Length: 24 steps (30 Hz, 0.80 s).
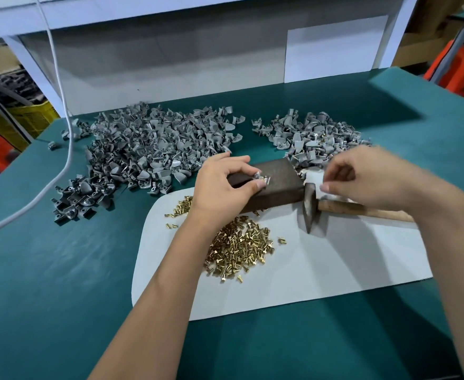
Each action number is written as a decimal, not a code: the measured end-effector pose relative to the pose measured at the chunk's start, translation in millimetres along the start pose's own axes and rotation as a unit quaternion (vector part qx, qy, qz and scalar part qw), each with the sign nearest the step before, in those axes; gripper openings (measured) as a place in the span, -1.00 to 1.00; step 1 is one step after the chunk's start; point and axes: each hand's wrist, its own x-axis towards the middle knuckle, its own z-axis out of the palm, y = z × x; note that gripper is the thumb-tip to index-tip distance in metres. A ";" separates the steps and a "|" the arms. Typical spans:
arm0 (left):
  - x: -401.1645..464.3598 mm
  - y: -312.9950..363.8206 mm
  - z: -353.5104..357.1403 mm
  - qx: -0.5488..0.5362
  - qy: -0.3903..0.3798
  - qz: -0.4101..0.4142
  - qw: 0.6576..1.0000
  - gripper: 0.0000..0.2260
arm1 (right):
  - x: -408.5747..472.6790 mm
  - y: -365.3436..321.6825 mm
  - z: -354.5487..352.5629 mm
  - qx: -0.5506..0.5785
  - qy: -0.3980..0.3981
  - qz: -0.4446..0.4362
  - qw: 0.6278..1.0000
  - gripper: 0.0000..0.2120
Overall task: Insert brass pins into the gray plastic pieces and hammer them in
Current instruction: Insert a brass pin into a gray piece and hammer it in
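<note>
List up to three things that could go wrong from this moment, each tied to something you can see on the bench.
1. The left hand pinches the gray piece on the dark block; a hammer blow could catch those fingertips.
2. The loose brass pins lie under the left forearm and might scatter.
3. The hammer rests under the right hand, which might knock it when reaching.

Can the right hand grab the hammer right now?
Probably yes. The right hand hovers just above the hammer, whose wooden handle lies bare on the white sheet, with nothing covering it.
</note>
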 end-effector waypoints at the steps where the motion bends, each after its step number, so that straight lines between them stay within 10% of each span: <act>1: 0.2 -0.2 -1.2 0.000 -0.003 -0.003 1.000 -0.87 | -3.3 3.9 -2.0 -0.017 -0.041 0.006 0.999 -0.84; 11: -0.8 2.4 -9.8 -0.079 -0.020 -0.055 0.995 -0.86 | -8.4 20.5 -3.7 0.030 -0.091 -0.016 0.995 -0.88; 24: 0.1 4.1 -5.4 -0.084 -0.030 -0.076 0.993 -0.85 | -1.4 -57.5 5.0 0.075 0.083 -0.104 0.988 -0.66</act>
